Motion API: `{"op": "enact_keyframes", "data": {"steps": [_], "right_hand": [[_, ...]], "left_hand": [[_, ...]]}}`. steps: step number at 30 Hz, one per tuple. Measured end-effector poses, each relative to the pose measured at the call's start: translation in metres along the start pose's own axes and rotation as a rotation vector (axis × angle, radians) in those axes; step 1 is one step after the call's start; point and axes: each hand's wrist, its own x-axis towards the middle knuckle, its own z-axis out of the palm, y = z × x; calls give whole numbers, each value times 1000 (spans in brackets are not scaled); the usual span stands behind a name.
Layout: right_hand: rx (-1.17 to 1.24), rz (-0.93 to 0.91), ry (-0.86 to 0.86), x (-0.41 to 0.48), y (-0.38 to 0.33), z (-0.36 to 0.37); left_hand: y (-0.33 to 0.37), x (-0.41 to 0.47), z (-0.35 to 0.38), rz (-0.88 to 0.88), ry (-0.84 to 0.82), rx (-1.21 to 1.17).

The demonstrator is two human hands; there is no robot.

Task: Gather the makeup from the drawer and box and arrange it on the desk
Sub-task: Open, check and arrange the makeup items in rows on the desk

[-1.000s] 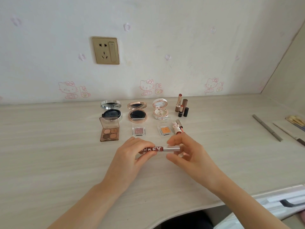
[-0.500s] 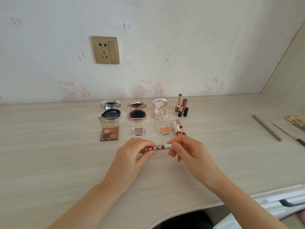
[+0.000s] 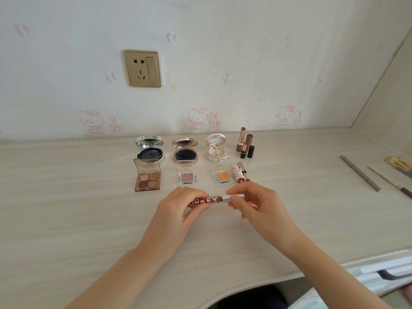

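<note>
Where the matte, wood-grained desk [image 3: 66, 219] lies flat, the left hand [image 3: 178, 210] grips a slim glossy red tube [image 3: 211, 200], the right hand [image 3: 258, 204] pinches its silver cap [image 3: 227, 198], at six o'clock from the square pink palette [image 3: 188, 177]; fingers hide both ends.

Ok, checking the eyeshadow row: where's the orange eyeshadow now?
Head view, right of centre: the orange eyeshadow sits on the desk between the pink glitter eyeshadow and the bunny lip tube.

Bare left hand [image 3: 178, 212], right hand [image 3: 258, 208], forearms [image 3: 129, 268].
</note>
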Motion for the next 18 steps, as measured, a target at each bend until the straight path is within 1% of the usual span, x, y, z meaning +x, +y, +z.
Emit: {"op": "enact_keyframes", "data": {"steps": [3,8,13,18], "right_hand": [[-24,-7,-39,-1,0,-3],[81,29,-22,1,-2,-1],[7,21,-8,-1,-2,-1],[30,49,0,0,-5,-2]], "left_hand": [[0,0,0,0,-2,-1],[0,0,0,1,9,-14],[1,0,0,6,12,4],[2,-1,-1,-9,17,-14]]}}
